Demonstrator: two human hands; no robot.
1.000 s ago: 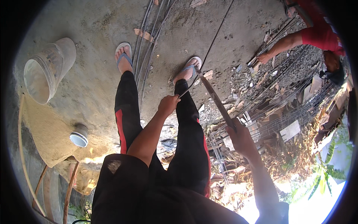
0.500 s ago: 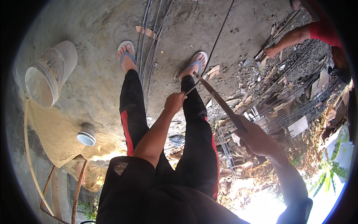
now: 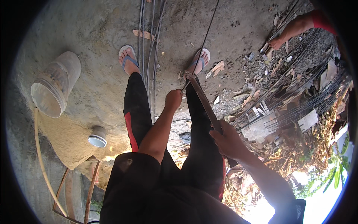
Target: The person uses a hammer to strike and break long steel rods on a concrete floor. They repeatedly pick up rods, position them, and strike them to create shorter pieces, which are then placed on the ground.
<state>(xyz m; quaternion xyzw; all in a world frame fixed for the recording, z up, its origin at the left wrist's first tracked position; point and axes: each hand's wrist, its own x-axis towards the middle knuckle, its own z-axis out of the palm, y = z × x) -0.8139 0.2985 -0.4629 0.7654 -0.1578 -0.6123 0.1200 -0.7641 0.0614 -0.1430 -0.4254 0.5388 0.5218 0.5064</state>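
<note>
My left hand (image 3: 173, 98) is closed round a thin dark steel rod (image 3: 207, 33), which runs up past my right foot along the concrete ground. My right hand (image 3: 227, 140) grips a long, flat metal bar tool (image 3: 204, 101), held diagonally with its grip end low on the right. The tool's head (image 3: 189, 75) meets the rod just above my left hand, in front of my right shin. My feet in flip-flops (image 3: 128, 61) stand apart, with several loose rods (image 3: 149, 48) between them.
A large plastic bucket (image 3: 61, 78) lies at left beside a sand pile (image 3: 63, 136), a small pail (image 3: 97, 136) and bent wooden pieces (image 3: 41, 156). At upper right a co-worker's hand (image 3: 278, 43) holds rods near rubble, wire bundles (image 3: 291, 119) and scrap sheets. Plants (image 3: 337, 168) show lower right.
My right hand and the tool have swung left since half a second ago. The rod now stands at a steeper angle. The co-worker's body has moved further out of view.
</note>
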